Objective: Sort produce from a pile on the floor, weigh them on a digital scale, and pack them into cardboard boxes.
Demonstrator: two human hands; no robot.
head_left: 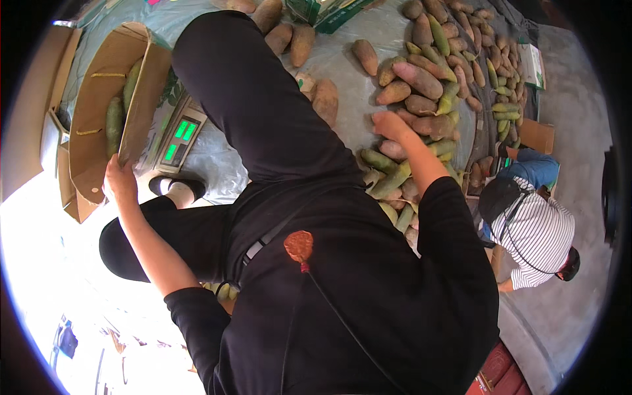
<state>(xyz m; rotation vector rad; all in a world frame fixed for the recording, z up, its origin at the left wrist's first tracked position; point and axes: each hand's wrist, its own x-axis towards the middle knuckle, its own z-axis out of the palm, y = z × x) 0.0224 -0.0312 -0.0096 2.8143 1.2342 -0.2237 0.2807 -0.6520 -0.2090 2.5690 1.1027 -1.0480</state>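
My left hand (120, 184) is closed on the near rim of an upright cardboard box (87, 141). Inside the box lie long green radishes (114, 127), with two yellowish strips along one wall. The box stands beside a digital scale (179, 141) with lit green displays. My right hand (390, 125) is down at the left edge of a heap of soil-dusted radishes (421, 80), some green and some reddish brown. Its fingers are curled, and what they hold, if anything, is hidden. A pinkish radish (394, 151) lies right under the wrist.
Loose reddish radishes (301, 46) lie on the plastic sheet (342, 82) ahead. A green carton (329, 14) stands at the far edge. On the right, another person in a striped shirt (543, 227) bends beside more radishes. My bent leg (257, 99) lies between box and heap.
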